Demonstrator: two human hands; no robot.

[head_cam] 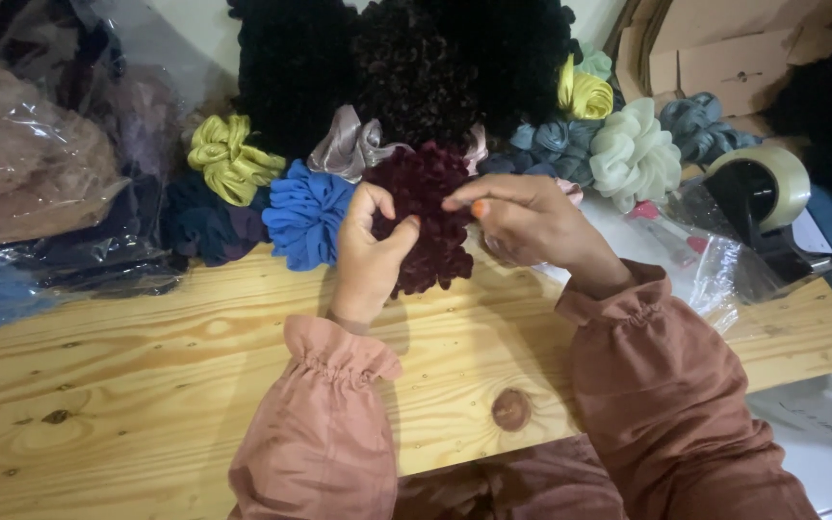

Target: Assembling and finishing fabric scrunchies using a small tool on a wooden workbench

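Note:
A dark maroon velvet scrunchie (pixel 426 188) is held over the far edge of a pale wooden table (pixel 146 385). My left hand (pixel 370 252) pinches its left side with thumb and fingers. My right hand (pixel 522 220) grips its right side, the fingertips pressed into the ruffled cloth. Both arms wear dusty-pink sleeves with gathered cuffs. The lower part of the scrunchie hangs between my hands, partly hidden by them.
Behind lie other scrunchies: blue (pixel 305 214), olive-yellow (pixel 231 159), silver-pink (pixel 351 143), pale green (pixel 634 154), grey-blue (pixel 700 123), and large black ones (pixel 406 67). Clear plastic bags of fabric (pixel 31 164) sit left. A tape dispenser (pixel 761 193) and cardboard boxes (pixel 724 48) stand right.

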